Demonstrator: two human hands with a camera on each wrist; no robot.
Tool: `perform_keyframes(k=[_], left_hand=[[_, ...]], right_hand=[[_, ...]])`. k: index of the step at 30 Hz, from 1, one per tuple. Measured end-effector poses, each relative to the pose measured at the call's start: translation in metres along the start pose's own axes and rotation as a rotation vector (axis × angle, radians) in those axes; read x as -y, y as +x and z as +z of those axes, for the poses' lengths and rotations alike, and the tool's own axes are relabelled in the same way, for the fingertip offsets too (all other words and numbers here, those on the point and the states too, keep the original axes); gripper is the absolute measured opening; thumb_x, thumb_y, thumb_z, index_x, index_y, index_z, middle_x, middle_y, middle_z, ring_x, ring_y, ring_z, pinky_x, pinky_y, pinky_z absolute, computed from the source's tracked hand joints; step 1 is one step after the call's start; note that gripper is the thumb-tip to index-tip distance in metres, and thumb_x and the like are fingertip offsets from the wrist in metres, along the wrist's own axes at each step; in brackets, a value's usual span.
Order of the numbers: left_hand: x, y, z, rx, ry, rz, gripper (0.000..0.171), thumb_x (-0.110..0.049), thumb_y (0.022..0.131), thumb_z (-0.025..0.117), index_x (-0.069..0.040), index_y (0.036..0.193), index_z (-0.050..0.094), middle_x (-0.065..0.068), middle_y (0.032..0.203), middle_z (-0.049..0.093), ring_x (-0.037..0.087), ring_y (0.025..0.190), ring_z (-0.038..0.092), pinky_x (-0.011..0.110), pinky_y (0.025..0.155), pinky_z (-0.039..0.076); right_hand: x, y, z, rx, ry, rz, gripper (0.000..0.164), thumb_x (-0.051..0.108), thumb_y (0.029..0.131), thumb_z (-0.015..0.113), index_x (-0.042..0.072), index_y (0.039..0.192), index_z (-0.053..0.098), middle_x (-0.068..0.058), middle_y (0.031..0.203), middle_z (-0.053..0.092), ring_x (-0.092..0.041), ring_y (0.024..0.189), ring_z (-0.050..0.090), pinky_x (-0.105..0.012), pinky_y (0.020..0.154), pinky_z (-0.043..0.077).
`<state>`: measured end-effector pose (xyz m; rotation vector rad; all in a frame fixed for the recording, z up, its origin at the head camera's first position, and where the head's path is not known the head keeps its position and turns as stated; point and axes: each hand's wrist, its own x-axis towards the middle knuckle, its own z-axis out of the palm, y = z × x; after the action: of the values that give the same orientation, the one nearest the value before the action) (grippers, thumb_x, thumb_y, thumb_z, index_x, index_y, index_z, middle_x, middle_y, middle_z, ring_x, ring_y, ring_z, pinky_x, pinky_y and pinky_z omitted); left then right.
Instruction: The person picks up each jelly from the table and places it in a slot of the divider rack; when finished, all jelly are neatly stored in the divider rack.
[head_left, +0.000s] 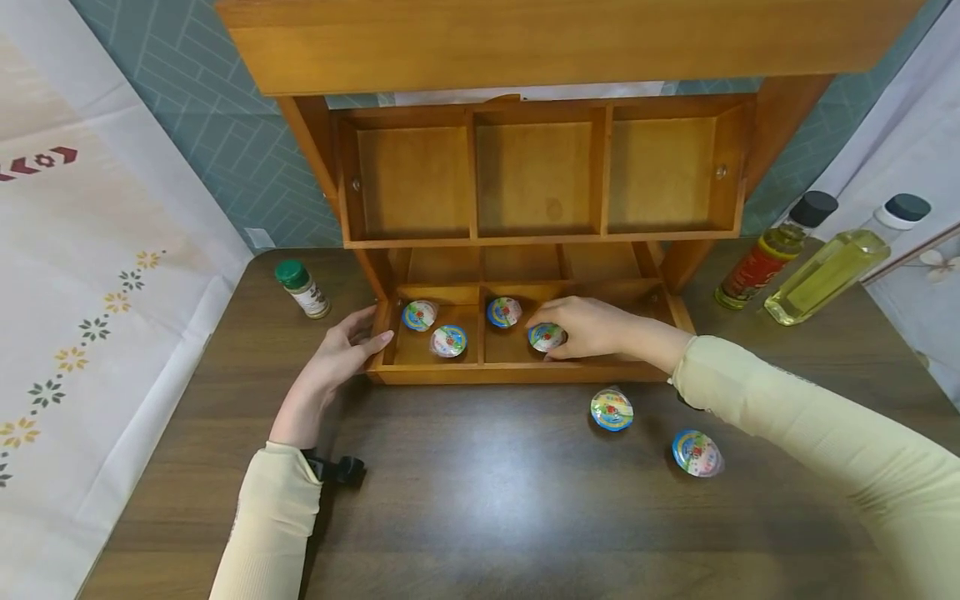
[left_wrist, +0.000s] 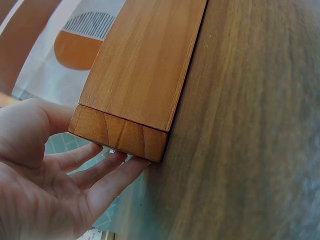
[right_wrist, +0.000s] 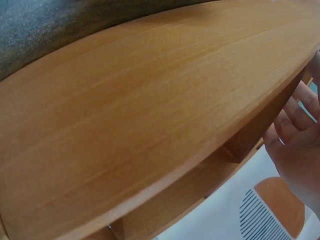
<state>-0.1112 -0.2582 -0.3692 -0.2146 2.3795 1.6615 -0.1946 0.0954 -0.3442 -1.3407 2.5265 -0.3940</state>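
Note:
My right hand [head_left: 588,327] reaches into the middle compartment of the wooden rack's lower tray [head_left: 517,374] and pinches a small jelly cup [head_left: 546,336] between thumb and fingers. Left of it in that compartment sits another jelly cup [head_left: 504,312]. Two more, an upper cup [head_left: 419,315] and a lower cup [head_left: 448,341], lie in the left compartment. My left hand [head_left: 341,354] holds the tray's left end, thumb over the rim and fingers [left_wrist: 112,185] along the outer side. In the right wrist view the front board [right_wrist: 150,115] hides the held cup.
On the table before the tray lie a yellow-lidded jelly cup [head_left: 612,409] and a pink-lidded one [head_left: 697,453]. A green-capped spice jar [head_left: 303,290] stands left. Two oil bottles, one red-labelled [head_left: 761,262] and one pale [head_left: 832,271], stand right. An upper tray [head_left: 536,242] overhangs.

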Motion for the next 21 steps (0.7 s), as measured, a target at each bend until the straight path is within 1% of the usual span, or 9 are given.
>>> perform_keyframes(k=[5,9,12,16,21], left_hand=[[0.000,0.001,0.001,0.004,-0.016,-0.009,0.067,-0.027,0.093,0.058,-0.010,0.148,0.024,0.014,0.149,0.031,0.031,0.124,0.042,0.021,0.078,0.046],[0.000,0.001,0.000,0.005,-0.018,-0.024,0.068,-0.027,0.093,0.058,-0.010,0.149,0.023,0.014,0.149,0.031,0.030,0.123,0.041,0.022,0.078,0.046],[-0.001,0.001,0.000,0.007,-0.011,-0.029,0.068,-0.028,0.093,0.058,-0.011,0.149,0.022,0.014,0.149,0.030,0.030,0.125,0.040,0.023,0.079,0.046],[-0.001,0.001,0.001,0.008,-0.015,-0.025,0.068,-0.028,0.093,0.058,-0.011,0.149,0.023,0.014,0.149,0.030,0.031,0.125,0.040,0.021,0.079,0.045],[-0.001,0.000,0.001,0.005,-0.025,-0.033,0.069,-0.028,0.093,0.058,-0.010,0.149,0.023,0.015,0.149,0.030,0.031,0.126,0.039,0.021,0.078,0.046]], right_hand=[[0.002,-0.002,0.001,-0.002,-0.016,0.014,0.049,0.023,0.079,0.076,0.009,0.123,0.060,-0.010,0.128,0.056,-0.029,0.115,0.054,-0.042,0.091,0.046],[0.002,-0.005,0.000,-0.016,-0.046,0.030,0.052,0.031,0.079,0.075,0.013,0.125,0.059,-0.007,0.130,0.054,-0.028,0.117,0.052,-0.043,0.094,0.044],[0.000,-0.010,-0.003,-0.031,-0.043,0.041,0.052,0.036,0.081,0.073,0.014,0.125,0.058,-0.006,0.130,0.053,-0.028,0.119,0.051,-0.045,0.095,0.043],[-0.001,-0.022,-0.008,-0.063,-0.027,0.039,0.047,0.035,0.084,0.069,0.012,0.124,0.059,-0.007,0.128,0.054,-0.028,0.118,0.051,-0.047,0.095,0.042],[-0.002,-0.041,-0.008,-0.105,-0.030,0.000,0.043,0.029,0.086,0.069,0.008,0.122,0.060,-0.006,0.123,0.058,-0.027,0.114,0.055,-0.043,0.093,0.044]])
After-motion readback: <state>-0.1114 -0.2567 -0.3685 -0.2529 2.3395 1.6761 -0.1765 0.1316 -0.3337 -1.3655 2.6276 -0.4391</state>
